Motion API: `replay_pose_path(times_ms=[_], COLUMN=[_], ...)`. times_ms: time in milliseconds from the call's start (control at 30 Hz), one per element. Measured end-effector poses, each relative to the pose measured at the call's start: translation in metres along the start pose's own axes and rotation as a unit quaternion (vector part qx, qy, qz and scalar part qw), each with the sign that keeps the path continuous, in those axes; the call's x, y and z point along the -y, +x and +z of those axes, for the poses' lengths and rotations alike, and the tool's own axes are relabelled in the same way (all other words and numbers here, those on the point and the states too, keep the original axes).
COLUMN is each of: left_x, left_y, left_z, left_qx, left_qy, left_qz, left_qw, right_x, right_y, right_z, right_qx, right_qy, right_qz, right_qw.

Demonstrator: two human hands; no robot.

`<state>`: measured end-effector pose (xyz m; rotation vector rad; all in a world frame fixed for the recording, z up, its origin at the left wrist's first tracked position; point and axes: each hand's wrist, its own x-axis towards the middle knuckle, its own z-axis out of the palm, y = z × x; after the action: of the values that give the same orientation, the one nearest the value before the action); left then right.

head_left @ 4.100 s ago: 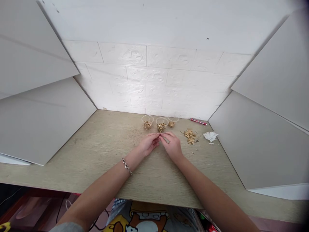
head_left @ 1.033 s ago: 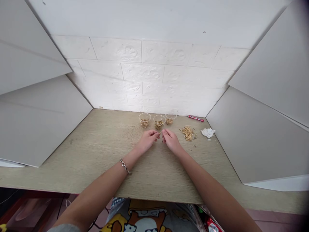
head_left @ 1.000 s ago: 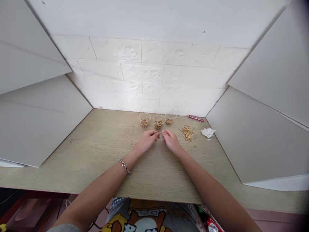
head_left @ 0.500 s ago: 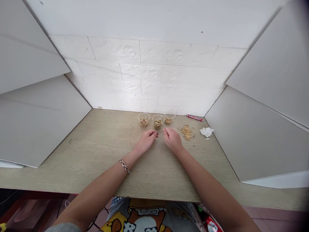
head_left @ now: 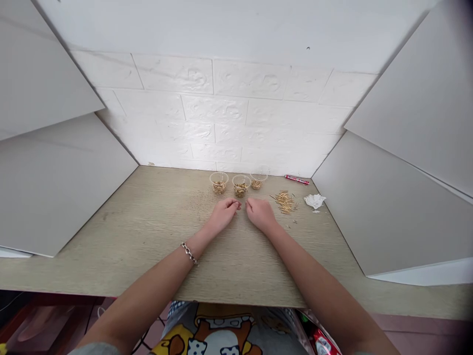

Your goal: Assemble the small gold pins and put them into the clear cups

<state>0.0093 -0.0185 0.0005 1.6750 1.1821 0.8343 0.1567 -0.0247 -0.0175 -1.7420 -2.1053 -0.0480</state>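
My left hand [head_left: 224,215] is closed in a pinch just in front of the middle cup; what its fingertips hold is too small to make out. Close beside it, my right hand [head_left: 259,214] is closed too, its fingers curled and their contents hidden. Behind the hands stand three clear plastic cups with small gold-coloured metal pieces in them: a left cup [head_left: 219,184], a middle cup [head_left: 241,187] and a right cup [head_left: 257,180]. To the right of my right hand lies a pile of thin gold-coloured pins [head_left: 284,202].
Tiny gold bits [head_left: 200,204] are scattered on the wooden table [head_left: 140,231] left of the hands. A crumpled white tissue [head_left: 315,200] and a red wrapped stick [head_left: 297,180] lie at the right. Grey panels [head_left: 417,207] flank both sides; a white brick-patterned wall [head_left: 229,111] stands behind.
My right hand has moved slightly left, closer to my left hand, and its fingers have turned inward. My left hand stays nearly in place. The view has shifted a little.
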Motion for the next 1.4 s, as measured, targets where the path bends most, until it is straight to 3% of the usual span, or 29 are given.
replay_pose_path(times_ms=[133, 300, 400, 533, 667, 933, 1400], left_x=[0.001, 0.002, 0.001, 0.001, -0.001, -0.010, -0.004], left_y=[0.000, 0.001, 0.000, -0.001, -0.003, -0.008, -0.005], left_z=[0.000, 0.002, 0.002, 0.001, 0.001, 0.001, 0.003], left_qx=[0.003, -0.004, -0.014, -0.019, -0.002, 0.014, 0.039], left_qy=[-0.001, -0.027, -0.034, -0.026, -0.006, 0.025, 0.047], left_qz=[0.002, -0.002, -0.009, -0.011, 0.014, 0.048, 0.057], left_qw=[1.000, 1.000, 0.999, 0.999, 1.000, 0.998, 0.997], right_x=[0.002, 0.007, 0.008, 0.006, 0.009, 0.013, 0.011], right_y=[0.000, 0.000, -0.001, -0.003, -0.006, -0.008, -0.007], right_z=[-0.004, -0.004, -0.001, -0.002, -0.005, -0.006, -0.007], right_qx=[-0.067, 0.019, 0.019, -0.020, -0.034, -0.027, -0.030], right_qy=[0.018, -0.010, -0.005, 0.151, 0.340, 0.434, 0.329], right_qz=[0.008, -0.018, -0.004, 0.056, 0.083, 0.088, 0.070], right_qw=[0.998, 1.000, 1.000, 0.987, 0.936, 0.896, 0.941])
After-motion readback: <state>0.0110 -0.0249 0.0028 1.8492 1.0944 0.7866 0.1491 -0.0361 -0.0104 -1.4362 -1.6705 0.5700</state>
